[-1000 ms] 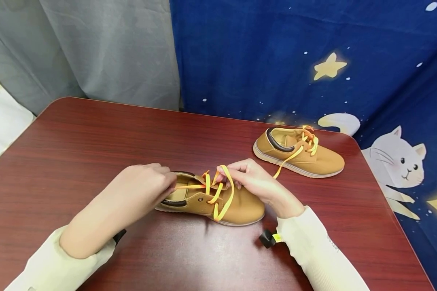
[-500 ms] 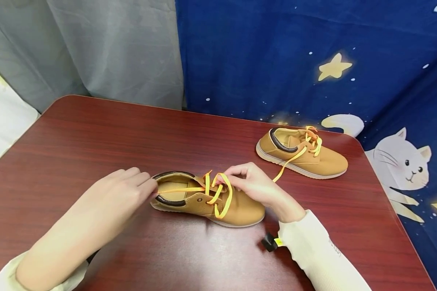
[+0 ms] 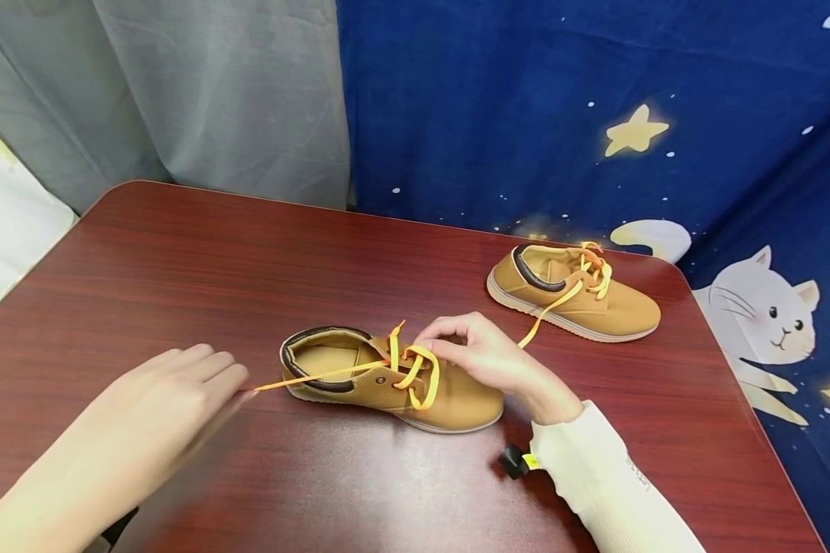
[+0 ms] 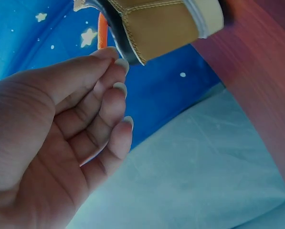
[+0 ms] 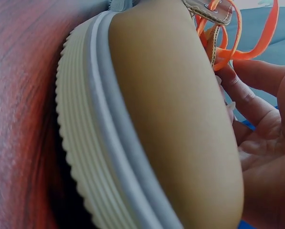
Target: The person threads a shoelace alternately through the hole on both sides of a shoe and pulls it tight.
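Observation:
A tan lace-up shoe [image 3: 466,399] lies sole down in the middle of the table, its toe to the right. My left hand [image 3: 173,399] pinches an orange-yellow shoelace [image 3: 318,375] between thumb and index finger, left of the heel. That lace runs taut over the shoe's opening to the eyelets. In the left wrist view the lace [image 4: 102,31] goes up from my fingertips beside the heel. My right hand [image 3: 487,357] is over the front of the shoe, pinching a loop of lace [image 5: 257,51] near the tongue. The exact grip point is partly hidden.
A matching tan shoe [image 3: 615,311] stands at the back right, one lace end hanging onto the table. The reddish-brown table [image 3: 214,261] backs onto a grey curtain [image 3: 249,100] and a blue curtain [image 3: 470,107].
My left hand has moved left and away from the shoe, drawing out a longer stretch of lace. The lace loop by my right hand has become smaller; that hand has barely moved.

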{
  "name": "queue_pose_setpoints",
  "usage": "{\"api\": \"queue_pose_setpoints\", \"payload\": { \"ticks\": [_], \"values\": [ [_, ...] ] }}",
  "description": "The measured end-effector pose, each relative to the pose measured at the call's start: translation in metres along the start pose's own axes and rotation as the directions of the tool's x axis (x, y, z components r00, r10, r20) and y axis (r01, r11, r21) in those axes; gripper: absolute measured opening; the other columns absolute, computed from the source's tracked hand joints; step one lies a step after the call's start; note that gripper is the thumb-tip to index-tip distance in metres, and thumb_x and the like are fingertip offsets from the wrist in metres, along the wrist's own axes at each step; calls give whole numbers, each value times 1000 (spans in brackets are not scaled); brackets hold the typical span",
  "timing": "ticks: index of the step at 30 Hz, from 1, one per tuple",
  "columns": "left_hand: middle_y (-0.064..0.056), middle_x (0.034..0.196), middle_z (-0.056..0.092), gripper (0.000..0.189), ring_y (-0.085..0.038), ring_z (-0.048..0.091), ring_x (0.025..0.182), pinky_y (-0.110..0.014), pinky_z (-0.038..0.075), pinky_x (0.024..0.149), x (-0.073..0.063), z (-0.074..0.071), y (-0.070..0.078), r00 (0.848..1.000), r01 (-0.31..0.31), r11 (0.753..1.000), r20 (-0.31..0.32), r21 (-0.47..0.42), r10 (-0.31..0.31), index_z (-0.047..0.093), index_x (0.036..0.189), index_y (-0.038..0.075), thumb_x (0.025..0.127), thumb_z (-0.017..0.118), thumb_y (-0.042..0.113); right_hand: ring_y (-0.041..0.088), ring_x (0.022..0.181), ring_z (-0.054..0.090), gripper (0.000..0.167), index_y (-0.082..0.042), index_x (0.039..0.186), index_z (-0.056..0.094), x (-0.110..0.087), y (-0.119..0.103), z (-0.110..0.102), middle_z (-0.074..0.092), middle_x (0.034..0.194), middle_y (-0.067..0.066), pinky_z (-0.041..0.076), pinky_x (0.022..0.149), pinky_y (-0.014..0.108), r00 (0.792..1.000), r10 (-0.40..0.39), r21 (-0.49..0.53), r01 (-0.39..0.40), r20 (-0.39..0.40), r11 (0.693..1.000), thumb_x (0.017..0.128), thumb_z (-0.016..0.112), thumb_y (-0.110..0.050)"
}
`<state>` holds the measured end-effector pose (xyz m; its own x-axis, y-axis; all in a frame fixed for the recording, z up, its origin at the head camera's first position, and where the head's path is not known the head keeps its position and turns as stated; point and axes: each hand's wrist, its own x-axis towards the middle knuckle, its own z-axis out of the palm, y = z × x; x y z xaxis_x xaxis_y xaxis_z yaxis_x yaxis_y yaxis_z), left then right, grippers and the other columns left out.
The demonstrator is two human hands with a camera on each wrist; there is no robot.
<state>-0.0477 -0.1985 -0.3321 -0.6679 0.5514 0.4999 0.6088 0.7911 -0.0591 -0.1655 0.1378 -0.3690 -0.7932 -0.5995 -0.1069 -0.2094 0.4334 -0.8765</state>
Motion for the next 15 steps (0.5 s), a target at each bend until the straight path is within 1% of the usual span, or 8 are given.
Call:
{"api": "queue_pose_setpoints", "payload": {
  "ticks": [5,10,15],
  "values": [
    [18,68,27,52,-2,27,67,-16,26,60,-12,-2,-5,1000,24,1000,-5,-21,-24,42,68,24,110,19,45,8,99,65,18,-10,106,78,0,0,1,77,105,4,50,87,22,1000,-12,-4,12,-2,1000,99,62,-14],
    [20,69,31,51,0,30,67,-15,29,61,-23,-7,-10,998,60,998,9,19,-61,44,69,25,109,21,47,10,99,66,18,-10,106,78,0,2,2,77,105,5,51,87,23,999,-33,10,33,7,999,99,62,-16],
    [20,71,37,52,2,35,67,-15,34,63,-30,-9,-14,998,63,998,3,21,-63,52,72,25,108,23,48,9,97,66,17,-11,106,78,0,3,2,76,104,4,51,86,22,999,-39,-4,39,-5,999,99,64,-17]
  ]
}}
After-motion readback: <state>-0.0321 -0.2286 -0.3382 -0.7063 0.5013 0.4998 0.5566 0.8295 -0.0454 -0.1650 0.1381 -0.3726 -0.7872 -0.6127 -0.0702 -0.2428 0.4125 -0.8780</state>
